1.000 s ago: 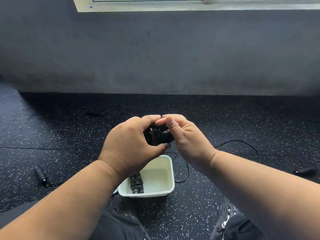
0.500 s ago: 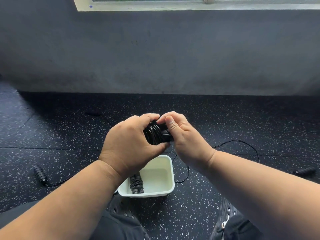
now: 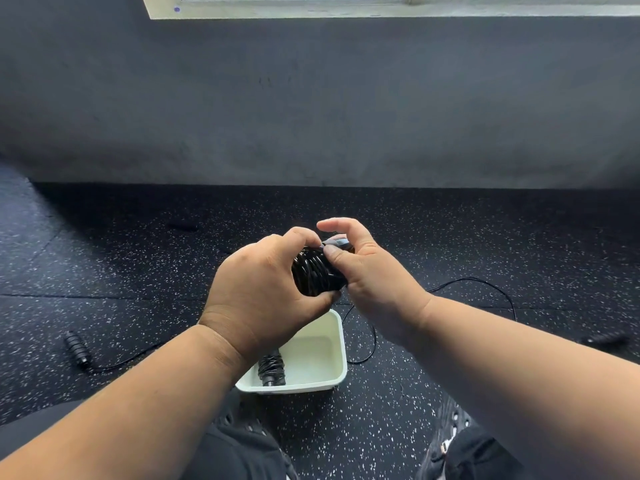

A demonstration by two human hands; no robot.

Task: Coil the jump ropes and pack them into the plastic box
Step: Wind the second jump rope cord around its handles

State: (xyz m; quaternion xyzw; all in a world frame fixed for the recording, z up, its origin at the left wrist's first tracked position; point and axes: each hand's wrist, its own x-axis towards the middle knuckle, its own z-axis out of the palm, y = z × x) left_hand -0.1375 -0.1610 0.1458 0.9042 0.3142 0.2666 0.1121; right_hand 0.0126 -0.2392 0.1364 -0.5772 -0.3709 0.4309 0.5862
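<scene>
Head view — left hand [image 3: 263, 289] grips coiled rope [image 3: 317, 277], right hand [image 3: 367, 271] pinching it

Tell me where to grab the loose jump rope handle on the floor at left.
Grip the ribbed black handle across its middle, coming from above. It lies flat on the speckled floor with bare floor on both long sides, and its cord leaves the near end, so a mid-body pinch probably avoids the cord.
</scene>
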